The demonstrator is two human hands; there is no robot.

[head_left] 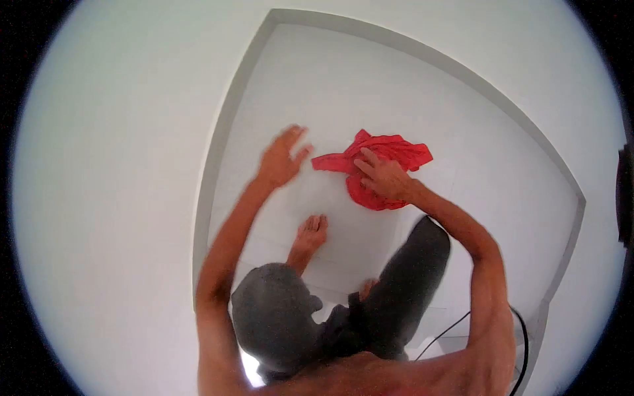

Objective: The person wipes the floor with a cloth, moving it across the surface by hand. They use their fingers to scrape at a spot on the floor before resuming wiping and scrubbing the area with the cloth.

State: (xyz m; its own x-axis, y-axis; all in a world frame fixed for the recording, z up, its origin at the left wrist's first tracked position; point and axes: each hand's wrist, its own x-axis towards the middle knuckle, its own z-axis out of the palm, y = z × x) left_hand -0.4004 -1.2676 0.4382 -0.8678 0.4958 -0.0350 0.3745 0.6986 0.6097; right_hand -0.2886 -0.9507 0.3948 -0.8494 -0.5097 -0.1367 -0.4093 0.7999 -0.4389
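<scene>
A crumpled red cloth (409, 153) lies on the pale floor in front of me, with a narrow strip of it stretching out to the left. My right hand (385, 178) is over the middle of the cloth, fingers extended across the fabric and hiding part of it. To the left of that strip, my left hand (282, 160) hovers over the floor with nothing in it. Its fingers are apart and slightly blurred.
Below my left hand, my bare foot (312, 231) rests on the floor (317, 79). My knees in dark grey trousers (274, 307) are bent close to the cloth. A grey skirting edge (228, 125) borders white walls, and a black cable (524, 343) runs at lower right.
</scene>
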